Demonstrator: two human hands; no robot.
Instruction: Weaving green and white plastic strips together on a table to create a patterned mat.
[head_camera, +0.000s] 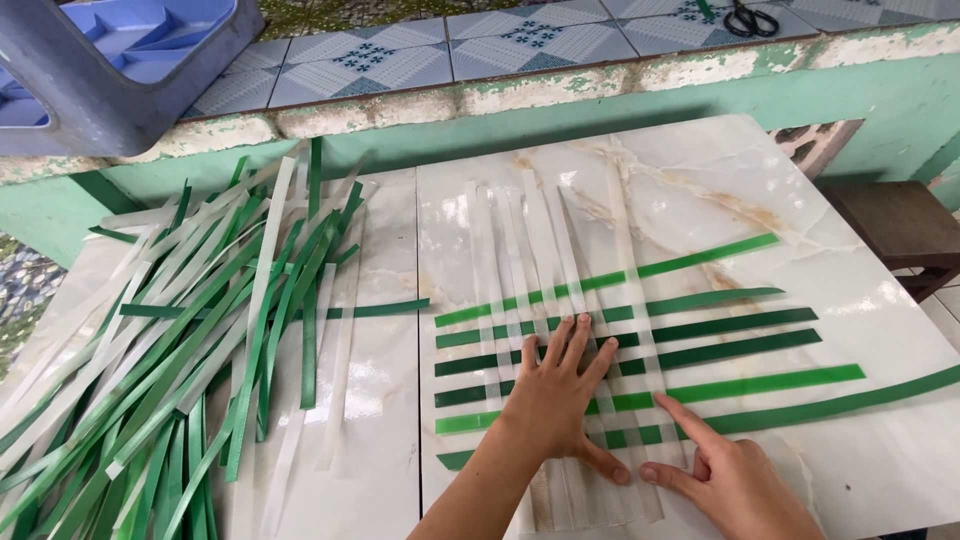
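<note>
You have bright, even daylight. Soft glare sits on the glossy marble slab (700, 200). Edges bend slightly; focus stays sharp.

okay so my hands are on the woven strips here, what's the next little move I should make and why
Probably push the lowest green strips up toward the rows above. The left hand lies flat on the weave, pinning the white strips, while the right hand has its index fingertip at a crossing. The green rows look unevenly spaced and slanted, so closing those gaps seems the sensible step.
</note>
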